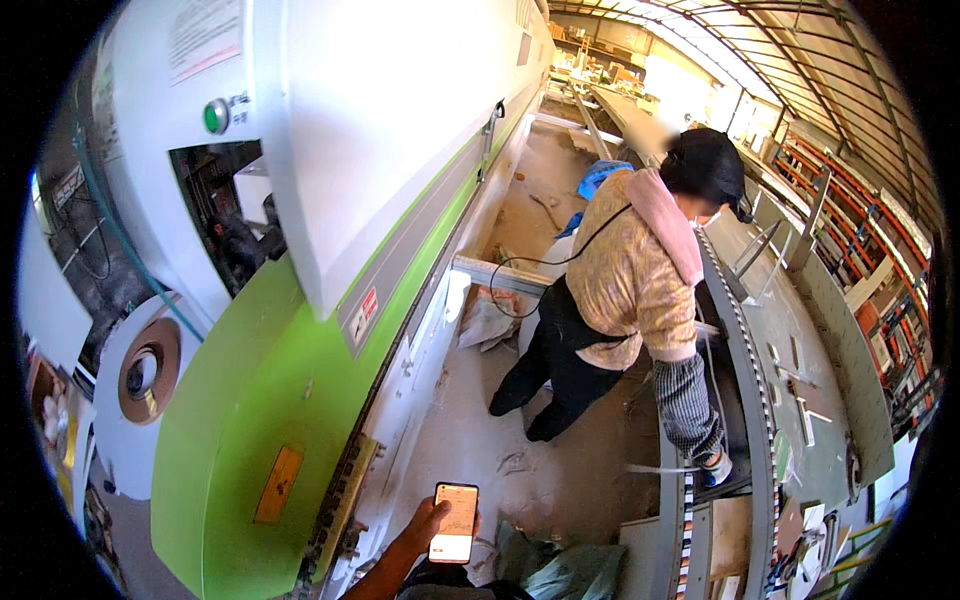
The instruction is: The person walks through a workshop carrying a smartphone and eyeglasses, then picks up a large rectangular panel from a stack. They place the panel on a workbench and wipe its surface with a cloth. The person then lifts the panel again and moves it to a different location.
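At the lower edge of the view, the person's left hand [425, 522] comes up from a bare forearm and holds a smartphone [455, 522], its fingers [437, 507] curled shut around the phone's left edge and back; the lit screen faces up, pale with an orange band across the top. The right hand is out of view, so its fingers cannot be told. Just right of the phone, crumpled grey-green plastic sacks [560, 570] lie on the dusty concrete floor [520, 450], which is littered with thin pale strips. To the left runs a long machine housing [300, 330], smooth sheet metal painted white above and bright green below, with a rectangular orange sticker [277, 484] low on the green panel, a small red-and-white label [364, 310] on the grey band, a round green button [215, 116] higher up, and a white notice with red lines [205, 35] near the top. A round white reel [145, 372] with a brown hub sits at its left end. Farther on, a co-worker [625, 290] in a patterned yellow top, dark apron and striped sleeve covers bends over a grey roller conveyor [745, 380], one hand [715, 462] low on its edge. Beyond, orange steel racks [860, 230] stand under an arched roof [760, 50].
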Tool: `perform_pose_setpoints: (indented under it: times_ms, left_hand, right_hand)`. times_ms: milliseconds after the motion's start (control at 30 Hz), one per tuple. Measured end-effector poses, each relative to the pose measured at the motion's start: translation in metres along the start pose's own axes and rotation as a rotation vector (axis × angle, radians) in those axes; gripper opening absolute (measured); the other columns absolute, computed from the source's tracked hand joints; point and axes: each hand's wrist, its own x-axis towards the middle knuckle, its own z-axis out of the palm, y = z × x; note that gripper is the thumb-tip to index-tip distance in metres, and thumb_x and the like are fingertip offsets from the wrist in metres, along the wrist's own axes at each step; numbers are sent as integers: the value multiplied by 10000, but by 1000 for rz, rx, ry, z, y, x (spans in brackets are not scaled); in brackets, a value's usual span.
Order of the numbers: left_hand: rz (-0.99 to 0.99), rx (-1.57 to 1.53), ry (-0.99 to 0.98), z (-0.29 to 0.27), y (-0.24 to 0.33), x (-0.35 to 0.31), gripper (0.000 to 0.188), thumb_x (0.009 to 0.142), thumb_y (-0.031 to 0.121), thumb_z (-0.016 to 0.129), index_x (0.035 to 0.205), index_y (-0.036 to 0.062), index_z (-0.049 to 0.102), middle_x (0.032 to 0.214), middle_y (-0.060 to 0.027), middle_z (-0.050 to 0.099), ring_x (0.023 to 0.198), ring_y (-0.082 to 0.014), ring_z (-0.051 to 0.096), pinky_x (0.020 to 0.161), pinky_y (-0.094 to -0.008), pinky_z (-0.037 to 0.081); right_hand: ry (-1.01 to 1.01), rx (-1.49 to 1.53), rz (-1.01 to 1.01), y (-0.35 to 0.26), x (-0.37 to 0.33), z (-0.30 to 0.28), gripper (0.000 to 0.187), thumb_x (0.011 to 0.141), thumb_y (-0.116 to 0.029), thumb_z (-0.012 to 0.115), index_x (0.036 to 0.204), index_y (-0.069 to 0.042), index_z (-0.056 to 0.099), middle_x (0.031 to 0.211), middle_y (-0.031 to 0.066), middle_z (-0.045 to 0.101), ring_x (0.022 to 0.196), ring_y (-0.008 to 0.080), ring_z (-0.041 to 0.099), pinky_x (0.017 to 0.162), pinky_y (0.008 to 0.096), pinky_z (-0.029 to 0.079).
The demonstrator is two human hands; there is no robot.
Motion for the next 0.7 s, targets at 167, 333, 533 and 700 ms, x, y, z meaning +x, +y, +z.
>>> perform_pose_setpoints:
  times_ms: [167,333,533,700]
  left_hand:
    - [7,-35,7,-6,26,33,722,845,566,640,1189,-57,519,992,-182,658,835,-274,680,738,-392,564]
    - [2,-51,59,-4,45,59,750,833,569,653,1214,-61,512,993,-189,657,838,-279,680,747,-396,564]
    - [22,-4,84,-21,60,94,788,824,570,662,1262,-64,497,993,-190,660,840,-284,680,748,-401,567]
    - [51,29,119,-17,82,126,774,827,564,663,1255,-61,503,992,-181,662,836,-280,680,738,-393,568]
  right_hand:
    - [45,1,31,-27,21,-6,219,867,-279,558,913,-117,697,836,138,626,752,283,592,680,470,457]
    - [73,-20,57,-28,32,-7,218,868,-283,556,919,-126,698,853,139,626,771,289,593,698,475,455]
    - [73,-62,57,-17,52,-5,218,869,-288,553,927,-136,699,873,140,626,795,297,594,720,482,453]
    - [89,-101,40,-4,60,-6,217,871,-292,551,933,-145,700,890,140,626,814,304,595,738,488,452]
